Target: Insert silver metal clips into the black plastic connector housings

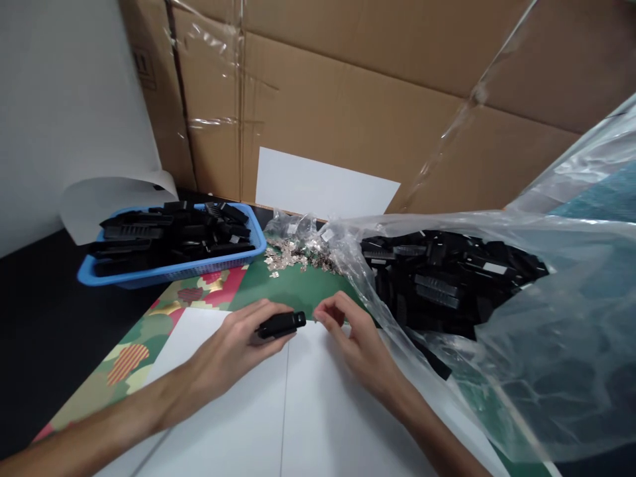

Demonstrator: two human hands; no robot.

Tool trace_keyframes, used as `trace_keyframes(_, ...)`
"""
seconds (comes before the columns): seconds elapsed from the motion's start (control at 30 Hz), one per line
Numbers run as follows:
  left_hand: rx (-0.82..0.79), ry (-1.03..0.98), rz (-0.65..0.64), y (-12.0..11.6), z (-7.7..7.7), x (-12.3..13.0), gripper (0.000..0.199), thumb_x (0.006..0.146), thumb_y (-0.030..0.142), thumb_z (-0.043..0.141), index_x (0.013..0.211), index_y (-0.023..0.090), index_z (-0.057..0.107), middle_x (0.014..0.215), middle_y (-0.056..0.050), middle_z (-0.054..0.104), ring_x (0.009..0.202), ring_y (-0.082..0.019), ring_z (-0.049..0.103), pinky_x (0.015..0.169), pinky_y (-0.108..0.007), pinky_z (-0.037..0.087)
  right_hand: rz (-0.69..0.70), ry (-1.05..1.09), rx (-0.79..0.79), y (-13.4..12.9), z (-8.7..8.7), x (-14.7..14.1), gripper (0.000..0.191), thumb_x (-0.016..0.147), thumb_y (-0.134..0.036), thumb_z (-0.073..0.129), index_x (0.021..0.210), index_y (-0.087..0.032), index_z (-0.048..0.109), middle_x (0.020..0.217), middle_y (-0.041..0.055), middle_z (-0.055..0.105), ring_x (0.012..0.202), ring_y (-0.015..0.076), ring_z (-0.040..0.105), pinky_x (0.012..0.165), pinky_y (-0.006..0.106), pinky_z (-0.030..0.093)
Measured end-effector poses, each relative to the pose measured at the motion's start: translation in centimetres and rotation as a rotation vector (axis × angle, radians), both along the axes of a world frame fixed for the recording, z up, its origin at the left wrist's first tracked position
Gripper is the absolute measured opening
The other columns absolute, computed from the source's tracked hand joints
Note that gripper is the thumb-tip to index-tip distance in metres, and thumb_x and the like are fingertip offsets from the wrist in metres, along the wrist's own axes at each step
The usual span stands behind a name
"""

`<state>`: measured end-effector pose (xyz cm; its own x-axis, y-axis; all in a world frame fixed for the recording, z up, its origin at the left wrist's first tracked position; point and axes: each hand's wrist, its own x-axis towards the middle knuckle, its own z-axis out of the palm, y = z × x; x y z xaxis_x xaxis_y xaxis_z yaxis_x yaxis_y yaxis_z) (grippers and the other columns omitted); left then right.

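My left hand (248,334) is closed around a black plastic part (281,324), held over the white paper with one end pointing right. Just right of that end, my right hand (350,331) is in a pinch, thumb against fingertips; whatever it holds, if anything, is too small to make out. Beyond both hands, small shiny metal pieces (298,255) lie heaped on a green surface (268,291). White paper sheets (238,411) lie beneath my hands.
A blue basket (173,271) of black parts stands at the back left. On the right, a clear plastic bag (541,391) lies open with many black parts (447,278) inside. Cardboard (348,99) rises behind, with a white sheet (318,182) against it.
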<state>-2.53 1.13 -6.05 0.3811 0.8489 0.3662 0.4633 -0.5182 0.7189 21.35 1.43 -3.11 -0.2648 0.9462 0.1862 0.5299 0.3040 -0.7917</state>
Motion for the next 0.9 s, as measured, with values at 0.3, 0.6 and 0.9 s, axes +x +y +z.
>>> trace_keyframes(0.3, 0.075, 0.053, -0.057, -0.4, 0.1, 0.2, 0.027, 0.099, 0.02, 0.067, 0.124, 0.03, 0.065, 0.104, 0.003, 0.07, 0.089, -0.012, 0.07, 0.078, -0.023, 0.054, 0.044, 0.233, -0.119, -0.8, 0.4, 0.0, 0.015, 0.099, -0.035, 0.069, 0.095, -0.021, 0.071, 0.092, 0.0009, 0.072, 0.09, 0.0171, 0.067, 0.086, 0.029, 0.049)
trace_keyframes(0.6, 0.057, 0.076, -0.074, -0.5, -0.1, 0.0, 0.033, 0.098, 0.017, 0.068, 0.128, 0.03, 0.064, 0.109, 0.002, 0.071, 0.094, -0.012, 0.071, 0.083, -0.022, 0.057, 0.02, 0.117, -0.086, -1.6, 0.9, 0.0, 0.008, 0.098, -0.029, 0.071, 0.094, -0.024, 0.075, 0.085, -0.0017, 0.072, 0.081, 0.0153, 0.068, 0.076, 0.027, 0.05)
trace_keyframes(0.9, 0.194, 0.109, -0.12, -1.5, 0.5, 0.5, 0.028, 0.103, 0.018, 0.06, 0.131, 0.022, 0.061, 0.11, -0.003, 0.074, 0.095, -0.016, 0.073, 0.083, -0.026, 0.062, -0.025, 0.001, 0.033, -2.2, 0.7, -0.8, 0.006, 0.095, -0.019, 0.07, 0.096, -0.023, 0.074, 0.086, -0.0015, 0.073, 0.078, 0.0153, 0.066, 0.073, 0.026, 0.049)
